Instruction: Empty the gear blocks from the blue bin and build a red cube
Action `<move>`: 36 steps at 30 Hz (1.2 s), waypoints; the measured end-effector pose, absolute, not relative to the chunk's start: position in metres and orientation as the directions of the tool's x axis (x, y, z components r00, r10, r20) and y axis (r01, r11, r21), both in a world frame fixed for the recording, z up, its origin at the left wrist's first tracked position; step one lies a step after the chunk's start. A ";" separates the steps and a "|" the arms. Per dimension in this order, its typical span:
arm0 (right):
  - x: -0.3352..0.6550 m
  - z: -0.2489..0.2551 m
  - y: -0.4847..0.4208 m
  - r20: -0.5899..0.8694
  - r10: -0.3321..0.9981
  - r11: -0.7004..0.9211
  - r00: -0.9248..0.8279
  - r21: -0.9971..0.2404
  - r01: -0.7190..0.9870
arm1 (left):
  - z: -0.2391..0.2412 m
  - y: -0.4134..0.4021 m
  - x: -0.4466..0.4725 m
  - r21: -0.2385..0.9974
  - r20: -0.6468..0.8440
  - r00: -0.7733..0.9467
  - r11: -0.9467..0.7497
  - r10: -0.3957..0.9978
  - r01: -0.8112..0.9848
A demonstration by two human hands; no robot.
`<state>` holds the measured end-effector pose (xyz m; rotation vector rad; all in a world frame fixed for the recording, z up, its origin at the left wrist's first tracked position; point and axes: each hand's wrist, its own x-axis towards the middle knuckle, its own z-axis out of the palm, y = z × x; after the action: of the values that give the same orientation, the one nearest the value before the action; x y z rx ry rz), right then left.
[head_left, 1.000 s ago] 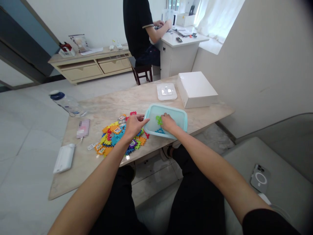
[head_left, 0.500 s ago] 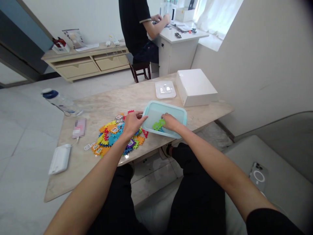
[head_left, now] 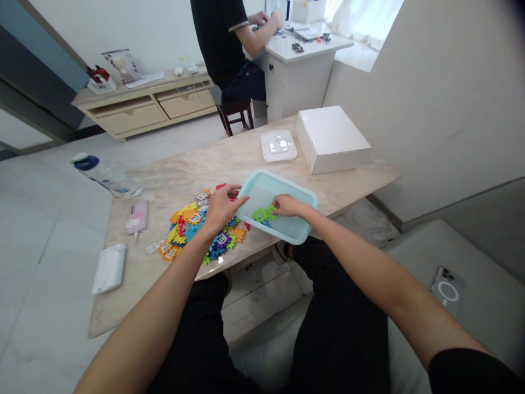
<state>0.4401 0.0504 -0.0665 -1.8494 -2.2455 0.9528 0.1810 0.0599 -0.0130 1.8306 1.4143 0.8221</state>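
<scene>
A pale teal plastic tub (head_left: 304, 201) sits near the front edge of the marble table (head_left: 192, 175). My right hand (head_left: 287, 205) reaches into it, fingers pinched on green toothed puzzle pieces (head_left: 262, 214). My left hand (head_left: 221, 207) grips the tub's left rim, thumb and fingers curled around it. Under and left of that hand lies a pile of colourful interlocking pieces (head_left: 191, 230).
A white box (head_left: 332, 137) and a clear lid (head_left: 279, 145) lie at the table's far right. A water bottle (head_left: 104, 174), a pink item (head_left: 137, 217) and a white power bank (head_left: 109, 268) lie at the left. Another person (head_left: 229, 44) sits at a white desk behind. A phone (head_left: 448, 290) rests on the grey seat.
My right hand has drawn the green pieces from the tub's middle toward its near left corner. My left hand stays on the rim. The view has shifted slightly.
</scene>
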 end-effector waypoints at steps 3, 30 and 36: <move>0.445 -0.060 0.048 -0.328 0.905 0.082 -0.272 -0.492 0.867 | -0.009 0.057 0.183 0.785 0.090 0.237 -0.215 0.967 0.580; 0.395 -0.053 0.019 -0.361 0.741 0.443 -0.567 -0.371 0.816 | -0.003 0.050 0.172 0.716 0.108 0.237 -0.241 0.965 0.655; 0.391 -0.045 0.018 -0.531 0.620 0.451 -0.578 -0.362 0.816 | -0.004 0.051 0.171 0.713 0.095 0.213 -0.216 0.972 0.667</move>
<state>0.3906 0.0177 -0.0449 -1.5098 -2.9403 1.0556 0.1707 0.0513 -0.0037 1.9581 1.5120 0.7468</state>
